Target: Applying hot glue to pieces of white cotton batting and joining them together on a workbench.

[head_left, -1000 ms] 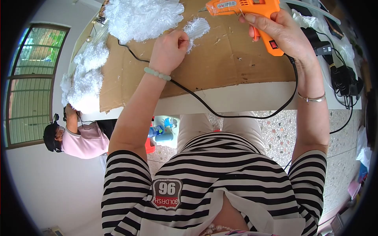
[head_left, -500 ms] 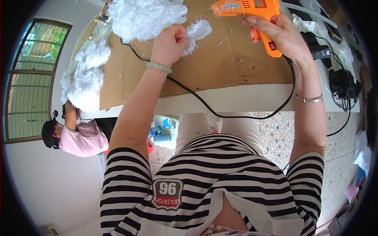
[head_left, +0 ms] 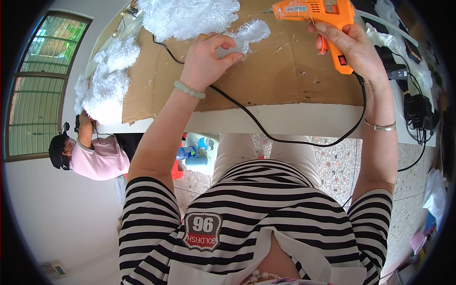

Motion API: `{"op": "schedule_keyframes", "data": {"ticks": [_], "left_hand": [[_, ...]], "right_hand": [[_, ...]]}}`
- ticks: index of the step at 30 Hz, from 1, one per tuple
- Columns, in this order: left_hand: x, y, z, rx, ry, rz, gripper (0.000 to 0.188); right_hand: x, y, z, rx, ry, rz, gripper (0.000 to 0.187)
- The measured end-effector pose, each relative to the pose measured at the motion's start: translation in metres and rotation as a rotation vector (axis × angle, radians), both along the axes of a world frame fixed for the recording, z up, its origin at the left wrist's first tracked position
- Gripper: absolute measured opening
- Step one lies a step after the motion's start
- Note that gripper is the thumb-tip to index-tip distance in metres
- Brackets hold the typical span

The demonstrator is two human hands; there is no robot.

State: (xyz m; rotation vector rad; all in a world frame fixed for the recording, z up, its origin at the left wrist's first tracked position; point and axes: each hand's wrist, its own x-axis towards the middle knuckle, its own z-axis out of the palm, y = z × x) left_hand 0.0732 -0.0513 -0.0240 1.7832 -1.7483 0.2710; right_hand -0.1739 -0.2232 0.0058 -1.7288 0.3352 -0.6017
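Cardboard [head_left: 285, 80] spans upper centre; I see right hand [head_left: 354, 47] wrapped round glue gun [head_left: 316, 12], upper right, left hand [head_left: 204, 59] half-open at white trim [head_left: 256, 32], no grip showing.

This 1 view comes from the left one of 2 wide fisheye cameras on the person's head, facing steeply down, upright and unmirrored. Below both the bare left hand [head_left: 211, 57] and the bare right hand [head_left: 349, 45], the black-and-white striped cloth shirt [head_left: 285, 209] sits nearest the lens. Behind the hands, the flat brown cardboard sheet [head_left: 285, 71] runs out at the top edge. Far left of the left hand, the brown-framed barred window [head_left: 42, 90] stands farther off, leaning with the lens's bend.
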Motion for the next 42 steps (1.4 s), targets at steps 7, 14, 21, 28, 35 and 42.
{"op": "schedule_keyframes", "data": {"ticks": [7, 14, 21, 28, 35, 42], "left_hand": [[0.015, -0.006, -0.007, 0.249, 0.389, 0.063, 0.011], [0.047, 0.008, 0.006, -0.127, 0.575, 0.221, 0.014], [0.031, -0.009, -0.004, -0.059, -0.296, 0.025, 0.023], [0.035, -0.020, 0.008, 0.166, -0.033, 0.058, 0.026], [0.033, -0.032, -0.007, -0.032, -0.251, -0.094, 0.029], [0.022, -0.041, 0.009, -0.065, 0.034, -0.069, 0.012]], "right_hand": [[0.002, 0.000, 0.002, -0.029, 0.020, 0.018, 0.029], [0.002, 0.000, 0.001, 0.031, 0.055, 0.004, 0.029], [0.006, 0.002, -0.001, 0.032, 0.065, 0.000, 0.030], [0.006, 0.002, -0.002, 0.056, 0.051, 0.003, 0.027], [0.009, 0.002, -0.004, 0.062, 0.029, 0.012, 0.025], [0.015, 0.000, -0.012, 0.017, 0.117, -0.055, 0.025]]}}
